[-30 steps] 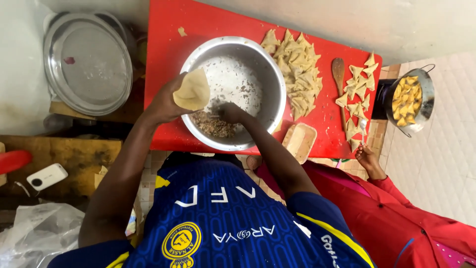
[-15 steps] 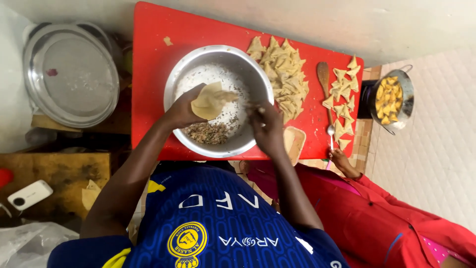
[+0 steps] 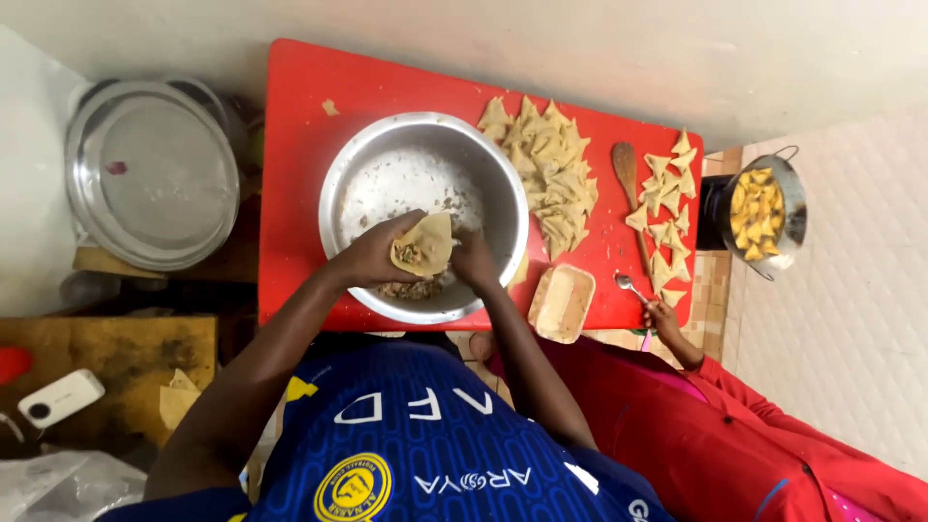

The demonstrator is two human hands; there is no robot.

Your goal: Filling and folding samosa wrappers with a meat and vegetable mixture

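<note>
A large steel bowl (image 3: pixel 333 193) with a floury bottom and brown filling (image 3: pixel 414 288) at its near side sits on a red table (image 3: pixel 295 145). My left hand (image 3: pixel 372 256) holds a cone-shaped pastry wrapper (image 3: pixel 425 244) over the bowl's near rim, and some brown filling shows inside it. My right hand (image 3: pixel 474 261) is right beside the cone, fingers closed at its opening; what they pinch is hidden.
A pile of pastry pieces (image 3: pixel 546 174) lies right of the bowl, then a wooden spoon (image 3: pixel 626 179) and folded triangles (image 3: pixel 665 222). A pot of frying pieces (image 3: pixel 764 208) stands far right. Another person's hand (image 3: pixel 663 315) holds a spoon. A small tray (image 3: pixel 563 302) sits near the edge, steel plates (image 3: pixel 150 174) at left.
My left hand has brought the wrapper down toward the near rim. My right hand has come from the filling to the cone, which now has filling in it.
</note>
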